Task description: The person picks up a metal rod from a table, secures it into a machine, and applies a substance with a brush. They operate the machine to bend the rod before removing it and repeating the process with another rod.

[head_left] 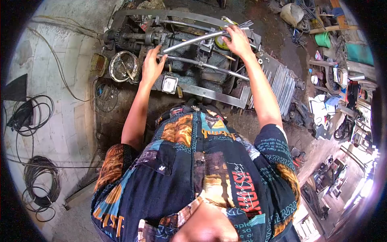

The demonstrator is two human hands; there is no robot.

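Observation:
A smooth metal rod point(189, 43) lies slantwise over a greasy machine with a steel frame point(215, 96). My right hand point(238, 42) holds the rod near its upper right end, thumb on one side and fingers on the other. At the lower left end, my left hand point(152, 66) has its thumb and fingers around the rod's tip; the exact contact is partly hidden. Below it runs a guide bar point(213, 65) of the machine. A white square box point(169, 84) sits on the frame's near side, close to my left wrist.
Left of the machine stands a round pan point(124, 66) with dark grease and a stick in it. A stack of thin metal rods point(279, 90) lies at the right. Coiled cable point(42, 177) rests on the left floor. A green bucket point(322, 39) stands farther right among clutter.

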